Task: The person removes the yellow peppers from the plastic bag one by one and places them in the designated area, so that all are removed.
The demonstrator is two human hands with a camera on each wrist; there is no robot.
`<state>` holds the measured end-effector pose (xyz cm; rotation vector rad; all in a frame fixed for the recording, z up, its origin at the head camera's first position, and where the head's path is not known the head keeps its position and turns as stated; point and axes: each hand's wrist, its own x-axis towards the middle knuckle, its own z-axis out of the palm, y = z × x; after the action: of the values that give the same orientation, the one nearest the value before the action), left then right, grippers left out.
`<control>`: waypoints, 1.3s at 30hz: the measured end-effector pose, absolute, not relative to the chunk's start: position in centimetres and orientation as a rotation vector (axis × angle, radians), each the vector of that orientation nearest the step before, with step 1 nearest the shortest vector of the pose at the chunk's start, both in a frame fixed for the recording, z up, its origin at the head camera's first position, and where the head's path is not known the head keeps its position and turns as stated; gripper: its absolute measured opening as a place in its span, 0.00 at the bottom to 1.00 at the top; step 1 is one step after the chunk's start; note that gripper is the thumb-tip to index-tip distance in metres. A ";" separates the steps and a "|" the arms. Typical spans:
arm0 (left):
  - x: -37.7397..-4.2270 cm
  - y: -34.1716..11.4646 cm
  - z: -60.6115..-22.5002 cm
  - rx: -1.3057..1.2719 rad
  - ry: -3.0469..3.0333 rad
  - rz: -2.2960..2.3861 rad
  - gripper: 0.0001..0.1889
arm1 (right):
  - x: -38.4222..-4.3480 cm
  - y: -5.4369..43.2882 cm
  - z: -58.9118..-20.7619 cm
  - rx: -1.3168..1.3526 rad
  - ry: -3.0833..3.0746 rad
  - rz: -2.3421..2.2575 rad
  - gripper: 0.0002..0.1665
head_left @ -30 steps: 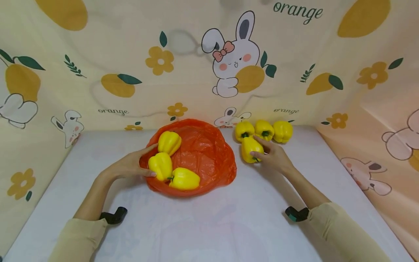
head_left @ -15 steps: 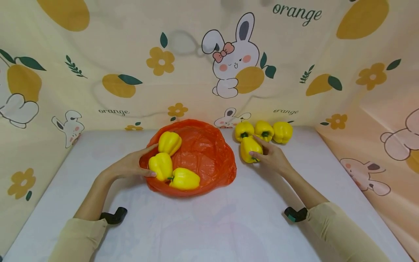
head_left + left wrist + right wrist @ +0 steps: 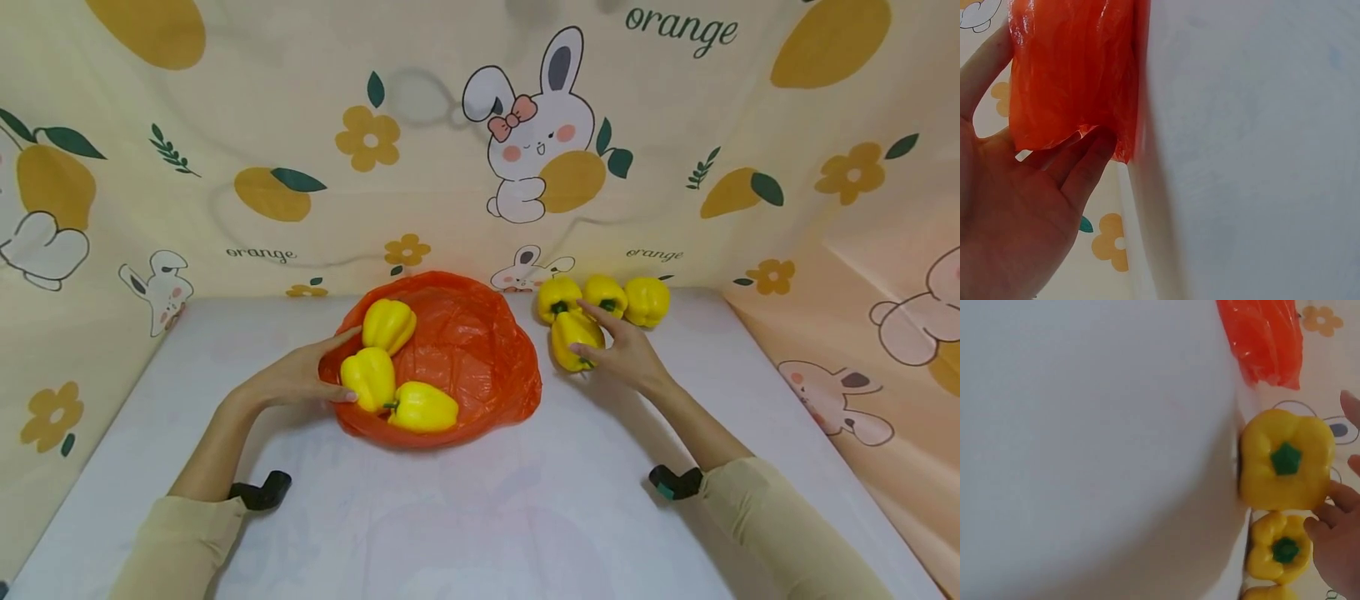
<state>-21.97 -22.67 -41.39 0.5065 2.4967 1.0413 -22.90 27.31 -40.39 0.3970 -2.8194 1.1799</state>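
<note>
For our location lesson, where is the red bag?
In the head view, the red bag is on the table, just left of centre, touching the left hand.

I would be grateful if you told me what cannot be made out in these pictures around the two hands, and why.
Left wrist view: the peppers inside the red bag, hidden by its wall.
Head view: part of the front pepper at the right hand, which covers it.
Right wrist view: much of the right hand, cut off by the right edge.
Right wrist view: part of the lowest pepper, cut off by the bottom edge.
</note>
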 end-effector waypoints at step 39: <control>-21.1 -22.4 -41.2 0.553 2.521 1.023 0.55 | -22.8 17.1 -39.2 1.037 -2.796 1.423 0.43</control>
<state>-21.08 -22.36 -41.20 0.5527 2.5206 1.0232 -22.83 17.14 -39.17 1.0371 -2.7959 1.4234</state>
